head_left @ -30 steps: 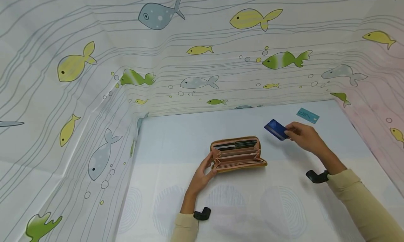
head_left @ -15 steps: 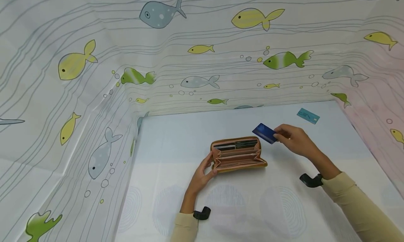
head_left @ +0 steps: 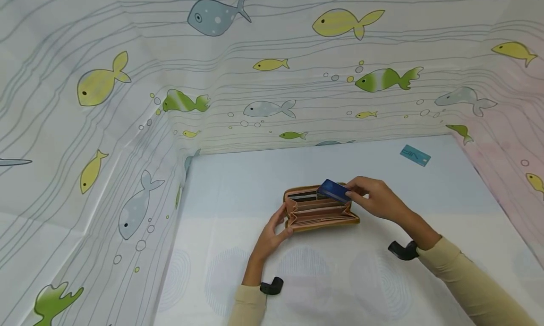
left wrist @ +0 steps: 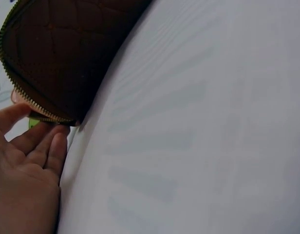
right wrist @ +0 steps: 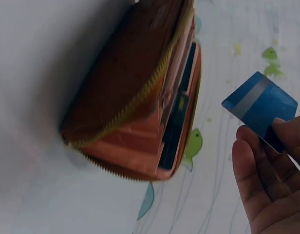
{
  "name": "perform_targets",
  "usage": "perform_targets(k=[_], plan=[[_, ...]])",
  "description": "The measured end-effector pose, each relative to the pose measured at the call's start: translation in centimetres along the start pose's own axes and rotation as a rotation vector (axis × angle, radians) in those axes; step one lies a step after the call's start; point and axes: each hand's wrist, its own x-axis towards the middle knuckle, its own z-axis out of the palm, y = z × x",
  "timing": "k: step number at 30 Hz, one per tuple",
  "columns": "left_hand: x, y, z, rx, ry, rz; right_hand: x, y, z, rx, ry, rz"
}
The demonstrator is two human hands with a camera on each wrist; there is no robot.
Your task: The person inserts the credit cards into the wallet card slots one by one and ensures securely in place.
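Observation:
A tan zip-around wallet [head_left: 321, 218] stands unzipped on the table, its pink compartments and dark card slots showing in the head view. My left hand [head_left: 267, 237] holds its left end, thumb at the lower edge and fingers at the upper side. In the left wrist view the brown quilted outside of the wallet [left wrist: 67, 53] rises beyond the left hand [left wrist: 28, 170]. Between thumb and fingers, my right hand [head_left: 376, 198] pinches a blue bank card [head_left: 334, 191] over the wallet's right slots. The right wrist view shows that card [right wrist: 262, 105] apart from the wallet [right wrist: 135, 87].
A teal card [head_left: 415, 155] lies flat toward the back right of the white table [head_left: 238, 175]. Fish-patterned sheeting [head_left: 229, 85] rises behind the table and along its sides. Each wrist carries a small black camera [head_left: 403, 251].
My right hand has carried the blue bank card left and toward me, from beside the wallet to over its card slots. The left hand and wallet have stayed in place.

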Motion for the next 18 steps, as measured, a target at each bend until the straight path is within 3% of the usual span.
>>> perform_targets(k=[12,18], plan=[[0.1,0.3,0.1,0.004,-0.008,-0.024,0.5,-1.7,3.5,0.104,0.006,-0.143],[0.0,0.3,0.1,-0.002,0.001,-0.011,0.6,-1.9,4.5,0.119,-0.009,-0.141]])
